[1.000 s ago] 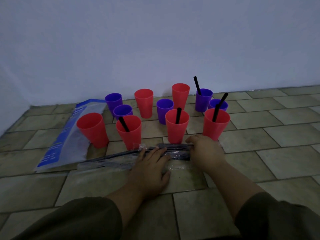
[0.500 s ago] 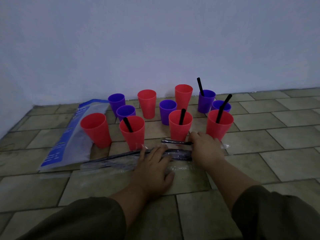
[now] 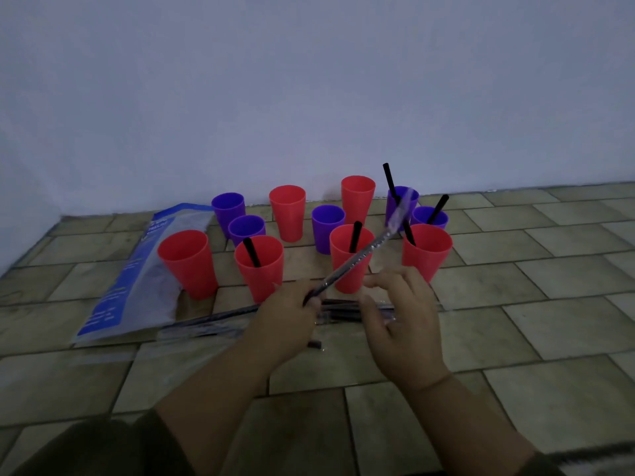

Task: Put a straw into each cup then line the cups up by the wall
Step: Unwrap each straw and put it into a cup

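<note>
You are partway through the straw step. Your left hand (image 3: pixel 288 316) pinches the low end of a wrapped straw (image 3: pixel 357 257), which slants up across the middle red cup (image 3: pixel 352 281). Your right hand (image 3: pixel 402 329), just right of that cup, is loosely spread and holds nothing. Next, I judge, you must strip the wrapper, then drop the straw into an empty cup.

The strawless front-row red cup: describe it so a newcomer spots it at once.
From the wall, look down to the cups on the tiled floor. In the row of four red cups nearest the person, take the leftmost red cup, beside the blue bag. Its three row-mates each hold a black straw; it holds none.
</note>
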